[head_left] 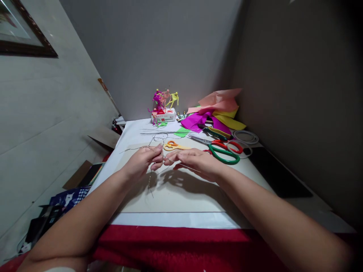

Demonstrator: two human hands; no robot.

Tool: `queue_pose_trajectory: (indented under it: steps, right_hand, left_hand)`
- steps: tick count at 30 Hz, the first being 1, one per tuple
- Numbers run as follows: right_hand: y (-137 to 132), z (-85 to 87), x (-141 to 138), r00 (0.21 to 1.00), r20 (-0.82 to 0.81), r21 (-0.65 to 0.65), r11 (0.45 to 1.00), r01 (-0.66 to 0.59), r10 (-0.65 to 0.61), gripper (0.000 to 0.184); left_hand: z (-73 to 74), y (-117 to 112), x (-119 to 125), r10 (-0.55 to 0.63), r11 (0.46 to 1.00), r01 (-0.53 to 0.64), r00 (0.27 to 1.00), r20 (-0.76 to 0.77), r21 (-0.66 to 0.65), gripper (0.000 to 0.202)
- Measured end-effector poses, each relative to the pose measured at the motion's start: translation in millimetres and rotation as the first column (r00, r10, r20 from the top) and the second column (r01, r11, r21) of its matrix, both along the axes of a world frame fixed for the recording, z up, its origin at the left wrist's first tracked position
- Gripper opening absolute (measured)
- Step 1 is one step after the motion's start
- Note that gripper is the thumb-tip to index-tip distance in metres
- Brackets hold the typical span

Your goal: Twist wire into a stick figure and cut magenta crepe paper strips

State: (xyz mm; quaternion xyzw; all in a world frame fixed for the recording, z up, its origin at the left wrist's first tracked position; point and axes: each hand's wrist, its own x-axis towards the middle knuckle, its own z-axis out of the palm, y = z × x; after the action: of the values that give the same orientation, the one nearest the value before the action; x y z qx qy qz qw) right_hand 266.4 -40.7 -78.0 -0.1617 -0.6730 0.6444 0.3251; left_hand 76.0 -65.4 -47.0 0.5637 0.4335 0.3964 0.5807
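My left hand (144, 160) pinches a thin wire figure (163, 141) between thumb and fingers. The wire is twisted, with a round loop at the top and arms sticking out to the sides. One twisted leg (149, 183) hangs below the hand. My right hand (195, 162) is close beside it, fingers stretched left and lightly closed on a straight, untwisted length of wire (185, 166) that runs from the figure past the palm. The exact contact at the right fingertips is partly hidden. Both hands are above a pale board (181, 200).
Behind the hands lie orange-handled scissors (171, 146), green-handled scissors (225, 155), loose straight wires (153, 132) and wire coils (245, 136). Crumpled coloured paper (218, 105) and a small box (167, 115) with paper-wrapped figures stand farther back. A black slab (276, 172) lies right.
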Motion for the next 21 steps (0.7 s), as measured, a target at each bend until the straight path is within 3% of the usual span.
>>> queue_pose_trajectory:
  steps: [1, 3, 7, 9, 11, 13, 14, 16, 18, 20, 21]
  right_hand:
    - [2, -1.4, 1, 0.992, -0.060, -0.128, 0.984, -0.120, 0.113, 0.034]
    - [4, -5.8, 2, 0.961, -0.154, -0.256, 0.930, -0.262, 0.229, 0.034]
    - [0, -14.1, -4, 0.943, -0.196, -0.340, 0.884, -0.322, 0.268, 0.032]
    - [-2, -15.0, -7, 0.955, -0.176, -0.339, 0.896, -0.288, 0.240, 0.030]
    - [-2, -14.2, -9, 0.981, -0.112, -0.263, 0.947, -0.182, 0.157, 0.030]
    - [-1, -13.1, -10, 1.000, 0.027, -0.086, 0.996, 0.008, -0.006, 0.030]
    - [-1, -13.0, -10, 0.987, 0.105, 0.044, 0.992, 0.118, -0.122, 0.029]
    - [0, -13.7, -10, 0.900, 0.221, 0.364, 0.888, 0.281, -0.375, 0.026]
    - [-1, -15.0, -10, 0.780, 0.239, 0.647, 0.694, 0.316, -0.578, 0.018]
    - [-3, -15.9, -10, 0.699, 0.208, 0.802, 0.528, 0.278, -0.684, 0.011]
    - [-4, -15.9, -10, 0.683, 0.191, 0.827, 0.490, 0.275, -0.705, 0.011]
  left_hand:
    - [0.3, -1, 0, -0.018, 1.000, 0.018, 1.000, -0.009, -0.015, 0.046]
    - [-0.5, -3, 1, -0.074, 0.996, 0.072, 0.996, -0.040, -0.054, 0.047]
    - [-4.8, -3, 2, -0.151, 0.982, 0.146, 0.988, -0.038, -0.117, 0.048]
    - [-6.1, -1, 1, -0.147, 0.982, 0.143, 0.989, -0.021, -0.124, 0.047]
    - [-7.1, 1, 1, -0.116, 0.986, 0.111, 0.993, -0.029, -0.124, 0.047]
    - [-9.2, 4, 1, -0.076, 0.988, 0.067, 0.995, -0.060, -0.138, 0.046]
    - [-10.9, 6, 2, -0.056, 0.988, 0.043, 0.995, -0.080, -0.151, 0.045]
    - [-15.4, 8, 4, -0.020, 0.983, 0.000, 0.994, -0.108, -0.181, 0.045]
    - [-20.0, 10, 9, 0.023, 0.979, -0.044, 0.994, -0.108, -0.199, 0.044]
    - [-22.9, 10, 13, 0.066, 0.977, -0.082, 0.994, -0.087, -0.199, 0.044]
    - [-23.5, 9, 14, 0.081, 0.977, -0.094, 0.994, -0.073, -0.194, 0.043]
